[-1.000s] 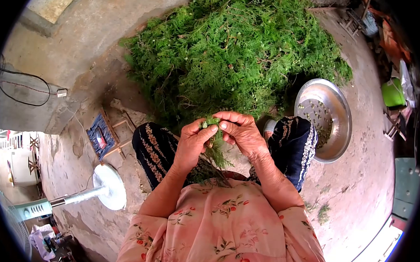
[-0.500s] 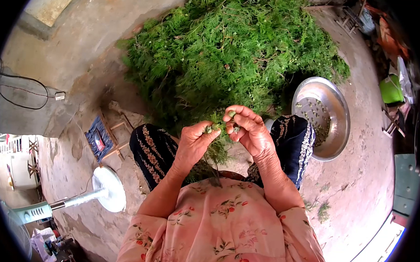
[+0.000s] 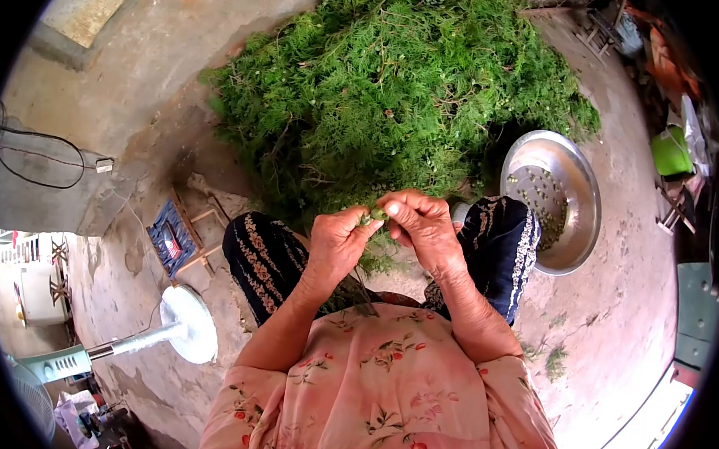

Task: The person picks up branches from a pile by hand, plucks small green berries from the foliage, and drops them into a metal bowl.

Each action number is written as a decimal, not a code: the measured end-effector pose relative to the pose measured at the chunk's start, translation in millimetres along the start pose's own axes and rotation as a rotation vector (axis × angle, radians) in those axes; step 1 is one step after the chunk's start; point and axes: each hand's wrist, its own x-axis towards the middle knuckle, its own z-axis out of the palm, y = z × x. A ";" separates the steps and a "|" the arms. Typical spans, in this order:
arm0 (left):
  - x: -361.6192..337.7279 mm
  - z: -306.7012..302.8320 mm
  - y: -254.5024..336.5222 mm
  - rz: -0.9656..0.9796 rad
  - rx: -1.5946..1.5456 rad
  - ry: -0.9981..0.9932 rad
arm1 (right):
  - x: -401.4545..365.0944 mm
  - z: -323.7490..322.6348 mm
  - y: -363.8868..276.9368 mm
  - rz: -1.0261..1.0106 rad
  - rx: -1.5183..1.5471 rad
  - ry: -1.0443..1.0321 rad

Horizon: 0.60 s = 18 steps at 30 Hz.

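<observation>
My left hand (image 3: 336,246) pinches a green conifer sprig (image 3: 375,261), whose feathery end hangs below the fingers. At my fingertips are small round green cones (image 3: 378,214). My right hand (image 3: 425,230) meets the left one, thumb and forefinger closed on a cone; its other fingers are curled under, and whatever they hold is hidden. Both hands are above my lap, between my knees. Just beyond them rises a large heap of green conifer branches (image 3: 381,89). To the right of my right knee, a metal basin (image 3: 583,202) has many small green cones in its bottom.
On the left stand a small wooden stool with a blue woven seat (image 3: 170,236) and a pedestal fan (image 3: 186,325). A black cable (image 3: 38,134) hangs along the left wall. A green bucket (image 3: 671,154) and clutter line the right side. Loose sprigs (image 3: 556,363) lie on the floor.
My right hand has moved left and closed in on the left hand, its fingertips now at the sprig. The cones seen in its fingers before are mostly covered.
</observation>
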 end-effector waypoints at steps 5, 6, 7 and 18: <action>-0.3 0.4 -2.6 0.020 0.098 0.003 | 1.8 7.1 5.9 -0.494 -0.479 -0.035; -0.4 0.2 -2.8 0.022 0.120 0.003 | 2.9 6.6 6.3 -0.629 -0.607 -0.041; -0.4 -0.2 -2.4 0.021 0.120 0.003 | 3.0 6.7 5.9 -0.628 -0.607 -0.041; 0.2 -1.1 9.2 -0.131 -0.116 -0.005 | 3.2 0.5 -3.3 0.072 0.243 -0.077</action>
